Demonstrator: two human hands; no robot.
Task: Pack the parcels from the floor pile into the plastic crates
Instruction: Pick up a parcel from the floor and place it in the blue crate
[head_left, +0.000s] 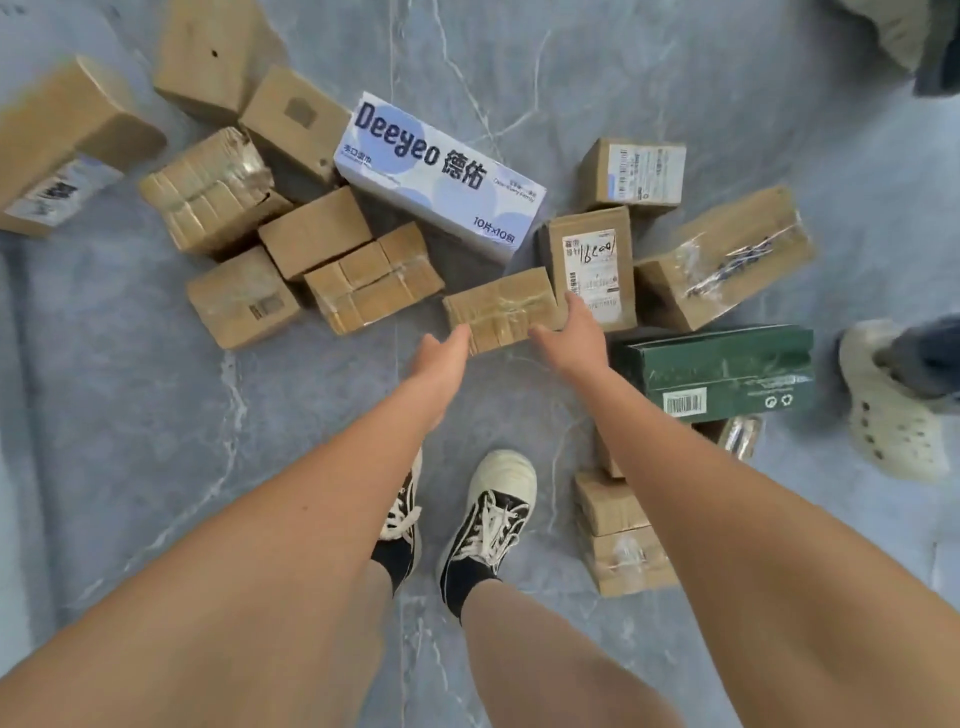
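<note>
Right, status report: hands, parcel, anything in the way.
Left hand and right hand open, at either end of small taped brown cardboard parcel on floor. Not lifted yet. Labelled upright brown box touches its right side; dark green carton nearby.

A small taped brown parcel (501, 307) is lying flat on the floor at the near edge of the parcel pile (322, 223), and my left hand (441, 361) and right hand (574, 338) are touching its two ends.
</note>
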